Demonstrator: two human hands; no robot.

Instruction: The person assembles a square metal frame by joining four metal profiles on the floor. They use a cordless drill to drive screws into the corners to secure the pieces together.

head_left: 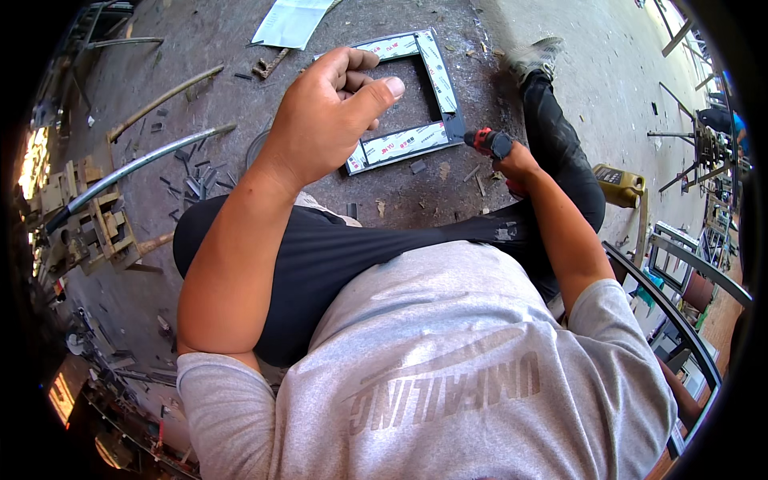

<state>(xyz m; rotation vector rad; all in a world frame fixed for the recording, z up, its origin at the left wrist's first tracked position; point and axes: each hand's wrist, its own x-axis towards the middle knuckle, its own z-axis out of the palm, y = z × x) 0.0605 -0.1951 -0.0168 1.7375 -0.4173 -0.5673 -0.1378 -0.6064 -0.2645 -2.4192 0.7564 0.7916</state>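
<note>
Seemingly, left hand (332, 112) is hovering loosely curled, holding nothing, over metal frame (408, 100) | right hand (516, 164) is gripping red drill (488, 142) | risk: unsteadied frame skidding under bit.

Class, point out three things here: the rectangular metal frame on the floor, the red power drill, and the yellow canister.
metal frame (438, 74), head view, right rail.
red power drill (490, 142), head view, body.
yellow canister (618, 182), head view, side.
</note>
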